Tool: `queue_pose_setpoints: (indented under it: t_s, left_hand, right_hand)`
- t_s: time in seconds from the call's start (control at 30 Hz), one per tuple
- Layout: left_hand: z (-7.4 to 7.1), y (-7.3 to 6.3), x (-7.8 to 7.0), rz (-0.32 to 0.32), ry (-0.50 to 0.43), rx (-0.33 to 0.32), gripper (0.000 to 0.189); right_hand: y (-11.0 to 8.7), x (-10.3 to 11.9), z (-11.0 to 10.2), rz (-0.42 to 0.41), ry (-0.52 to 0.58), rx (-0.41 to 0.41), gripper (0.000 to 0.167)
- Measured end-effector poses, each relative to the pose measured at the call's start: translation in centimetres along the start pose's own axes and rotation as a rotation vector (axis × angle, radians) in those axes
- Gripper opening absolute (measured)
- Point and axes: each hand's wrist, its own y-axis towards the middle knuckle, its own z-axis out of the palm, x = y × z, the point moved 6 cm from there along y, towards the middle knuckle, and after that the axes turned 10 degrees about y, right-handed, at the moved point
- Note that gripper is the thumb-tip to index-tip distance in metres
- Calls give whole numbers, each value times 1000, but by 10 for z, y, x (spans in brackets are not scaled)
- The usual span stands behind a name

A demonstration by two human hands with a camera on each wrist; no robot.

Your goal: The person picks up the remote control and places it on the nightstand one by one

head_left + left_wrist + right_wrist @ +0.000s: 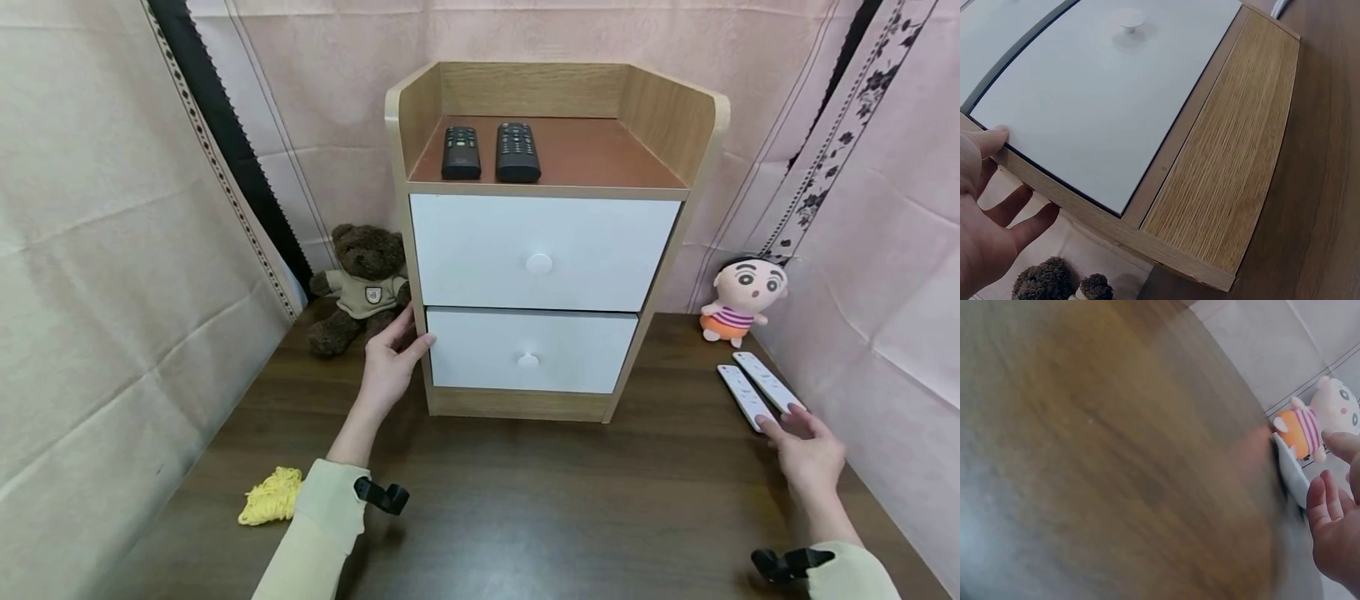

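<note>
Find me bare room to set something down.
Free: tabletop before the cabinet, between left hand and right hand; brown shelf, right of the black remotes. Crowded: tabletop's right side, with doll, white remotes and that hand.

There are four remotes [742, 397], two drawers [480, 346], one cabinet [517, 405], two toys [356, 287] and one yellow bundle [272, 497].

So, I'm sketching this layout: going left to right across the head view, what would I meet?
Yellow bundle → brown teddy bear → left black remote → right black remote → pair of white remotes.
</note>
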Motion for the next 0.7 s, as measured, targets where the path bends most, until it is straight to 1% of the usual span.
queue_pose_setpoints:
  t_s: [0.07, 0.13, 0.2, 0.37, 0.47, 0.6, 0.7]
  left_hand:
    - [0, 0, 0, -13, -20, -4, 62]
    - [0, 0, 0, -19, -26, -7, 62]
    - [1, 0, 0, -22, -25, -8, 62]
    - [2, -1, 0, -33, -34, -10, 63]
    - [2, -1, 0, -36, -37, -13, 63]
    - [1, -1, 0, -26, -31, -14, 62]
    - [1, 0, 0, -20, -21, -14, 62]
  right_hand:
    - [0, -6, 2, 41, 19, -5, 71]
    - [0, -9, 3, 60, -18, -4, 72]
    - [2, -10, 3, 73, -32, -9, 72]
    - [6, -8, 3, 65, -89, -2, 72]
    - [8, -8, 5, 66, -161, 16, 74]
    - [8, -9, 8, 66, -247, 22, 77]
    - [8, -11, 10, 70, -275, 32, 79]
